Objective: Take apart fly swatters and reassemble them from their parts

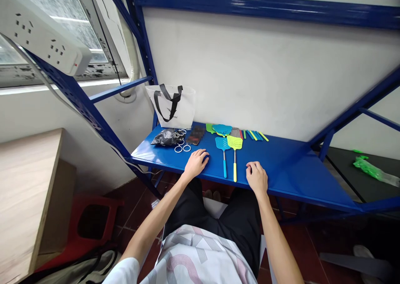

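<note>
A blue fly swatter (223,144) and a yellow fly swatter (235,144) lie side by side on a blue counter (287,163) between the left grip (196,163) and right grip (257,177), both half open, holding nothing; loose swatter heads (222,129) lie behind.

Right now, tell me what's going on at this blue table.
A person sits at the blue table, left hand and right hand resting near its front edge, neither visibly holding anything. Between them lie a blue fly swatter and a yellow fly swatter, side by side. Behind lie loose swatter heads, grey rods and coloured handles.
</note>
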`<state>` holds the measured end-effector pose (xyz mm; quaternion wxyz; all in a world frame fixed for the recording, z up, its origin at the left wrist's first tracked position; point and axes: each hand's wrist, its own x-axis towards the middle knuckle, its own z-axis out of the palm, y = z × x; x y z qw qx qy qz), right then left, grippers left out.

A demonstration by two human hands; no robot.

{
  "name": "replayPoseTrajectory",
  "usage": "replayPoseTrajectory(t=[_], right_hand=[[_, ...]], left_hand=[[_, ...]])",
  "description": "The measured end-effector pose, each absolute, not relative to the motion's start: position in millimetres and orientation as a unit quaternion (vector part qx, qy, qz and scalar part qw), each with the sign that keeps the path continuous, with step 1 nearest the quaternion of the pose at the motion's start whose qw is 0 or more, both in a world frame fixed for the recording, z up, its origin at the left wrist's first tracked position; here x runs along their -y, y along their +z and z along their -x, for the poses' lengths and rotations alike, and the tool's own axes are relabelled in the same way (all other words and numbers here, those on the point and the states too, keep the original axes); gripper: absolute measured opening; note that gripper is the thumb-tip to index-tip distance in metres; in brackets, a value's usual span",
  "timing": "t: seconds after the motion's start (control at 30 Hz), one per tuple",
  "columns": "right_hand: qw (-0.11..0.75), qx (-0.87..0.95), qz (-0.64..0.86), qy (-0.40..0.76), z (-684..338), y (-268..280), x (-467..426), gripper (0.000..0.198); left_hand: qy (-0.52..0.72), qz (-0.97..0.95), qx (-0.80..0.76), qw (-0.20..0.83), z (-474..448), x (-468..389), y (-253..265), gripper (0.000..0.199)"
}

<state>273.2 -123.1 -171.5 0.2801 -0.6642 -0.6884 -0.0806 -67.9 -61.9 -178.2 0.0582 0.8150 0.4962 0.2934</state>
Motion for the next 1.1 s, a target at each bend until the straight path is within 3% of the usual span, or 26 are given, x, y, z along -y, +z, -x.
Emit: replayPoseTrajectory(t=[0.73, 0.83, 0.97, 1.1], right_hand=[[0.256, 0.684, 0.679, -0.077, -272, -169, 124, 0.032], [0.263, 0.673, 0.690, -0.046, -271, -166, 125, 0.032], [0.318, 0.621, 0.712, 0.083, -257, -159, 119, 0.034], [0.249, 0.599, 0.755, 0.095, -230, -147, 97, 0.034]], left_hand=[[0.293, -0.817, -0.494, 0.058, 68, 61, -180, 0.033], [0.290, -0.817, -0.494, 0.060, 68, 61, -179, 0.033], [0.301, -0.815, -0.492, 0.053, 67, 62, -179, 0.033], [0.314, -0.812, -0.490, 0.046, 65, 63, -180, 0.031]])
